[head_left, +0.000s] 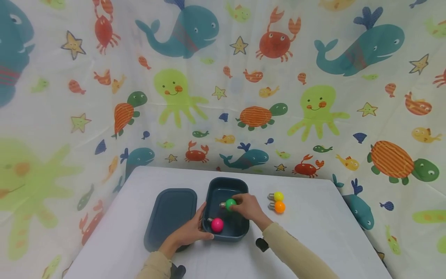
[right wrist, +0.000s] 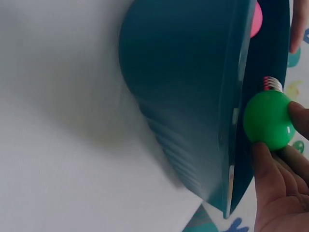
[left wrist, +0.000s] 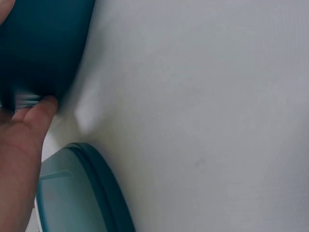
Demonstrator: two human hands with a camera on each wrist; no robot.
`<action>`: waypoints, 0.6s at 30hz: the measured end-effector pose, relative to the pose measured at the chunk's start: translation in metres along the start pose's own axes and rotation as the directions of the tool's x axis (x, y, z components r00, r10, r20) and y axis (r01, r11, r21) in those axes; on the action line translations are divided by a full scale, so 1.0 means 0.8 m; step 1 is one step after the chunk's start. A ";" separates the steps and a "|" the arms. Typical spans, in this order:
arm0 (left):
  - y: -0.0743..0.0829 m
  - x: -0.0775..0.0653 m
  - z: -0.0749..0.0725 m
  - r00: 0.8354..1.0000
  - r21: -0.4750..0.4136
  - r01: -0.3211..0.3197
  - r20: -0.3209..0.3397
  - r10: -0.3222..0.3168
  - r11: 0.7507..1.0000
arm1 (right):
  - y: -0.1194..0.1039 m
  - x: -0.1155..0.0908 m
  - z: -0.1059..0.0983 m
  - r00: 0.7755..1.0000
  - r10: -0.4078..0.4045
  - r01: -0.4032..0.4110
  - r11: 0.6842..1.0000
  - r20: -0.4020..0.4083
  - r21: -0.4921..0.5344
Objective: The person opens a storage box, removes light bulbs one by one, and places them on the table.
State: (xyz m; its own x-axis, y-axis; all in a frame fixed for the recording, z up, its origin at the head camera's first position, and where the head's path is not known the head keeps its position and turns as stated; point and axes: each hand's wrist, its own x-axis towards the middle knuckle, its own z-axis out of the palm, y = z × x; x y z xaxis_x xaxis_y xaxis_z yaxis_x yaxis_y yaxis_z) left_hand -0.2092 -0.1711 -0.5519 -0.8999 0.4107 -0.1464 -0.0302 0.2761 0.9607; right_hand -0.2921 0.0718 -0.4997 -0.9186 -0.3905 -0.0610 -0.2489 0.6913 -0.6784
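My right hand [head_left: 248,207] pinches a green light bulb [head_left: 230,204] between thumb and fingers, over the inside of a dark blue-green plastic box [head_left: 228,238]. The bulb's metal screw base points left in the head view. A pink light bulb [head_left: 217,224] lies in the near left part of the box. My left hand [head_left: 191,231] grips the box at its near left corner, thumb along the front and fingers on the left side. From the right wrist, the green bulb [right wrist: 269,120] shows just beyond the box's rim, held by the fingertips.
A matching lid [head_left: 172,213] lies flat on the white table [head_left: 306,240], left of the box. To the right, a yellow light bulb [head_left: 278,196] and an orange light bulb [head_left: 280,207] lie side by side. A cloth printed with sea animals hangs behind the table.
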 end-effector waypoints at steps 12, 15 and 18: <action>0.003 0.001 -0.003 1.000 0.013 0.003 -0.009 -0.003 1.000 | 0.016 -0.016 -0.026 0.992 0.091 -0.086 0.994 -0.083 0.065; 0.003 0.002 -0.004 1.000 0.006 0.005 -0.006 -0.005 1.000 | 0.022 -0.020 -0.034 0.986 0.132 -0.117 0.984 -0.106 0.136; 0.002 0.003 -0.005 1.000 -0.003 0.004 -0.001 -0.004 1.000 | 0.028 -0.025 -0.045 0.978 0.154 -0.128 0.975 -0.138 0.182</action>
State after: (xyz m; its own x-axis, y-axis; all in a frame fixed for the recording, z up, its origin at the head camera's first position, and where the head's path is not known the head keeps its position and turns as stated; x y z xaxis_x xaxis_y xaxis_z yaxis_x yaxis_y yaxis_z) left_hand -0.2130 -0.1735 -0.5494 -0.9004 0.4086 -0.1495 -0.0345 0.2753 0.9607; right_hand -0.2899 0.1169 -0.4870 -0.9794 -0.1917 -0.0632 -0.0693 0.6134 -0.7868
